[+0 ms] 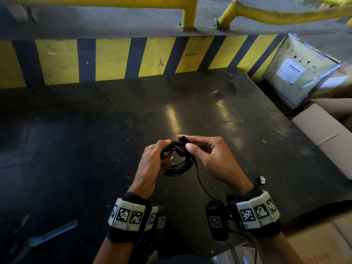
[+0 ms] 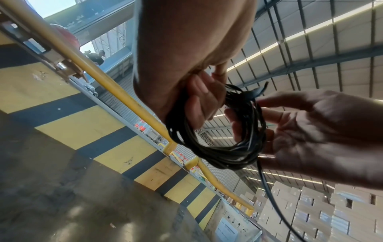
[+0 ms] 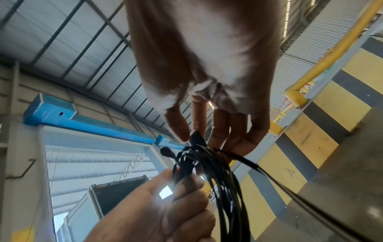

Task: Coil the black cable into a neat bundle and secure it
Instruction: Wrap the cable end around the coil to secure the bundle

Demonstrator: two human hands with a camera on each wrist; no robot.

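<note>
Coiled black cable (image 2: 219, 139) in left hand (image 2: 186, 65)

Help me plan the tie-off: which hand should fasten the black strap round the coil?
Probably the right hand: it already pinches the black strap at the top of the coiled cable. The left hand grips the loops together, so it should stay as the anchor.

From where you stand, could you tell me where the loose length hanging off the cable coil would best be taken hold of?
Probably just below the cable coil, where the loose length leaves it. Come from the right with the right hand: the left hand already grips the coil's left side, and the strand drops free towards the right wrist, so a pinch near the coil should give the shortest, most controllable wrap.
</note>
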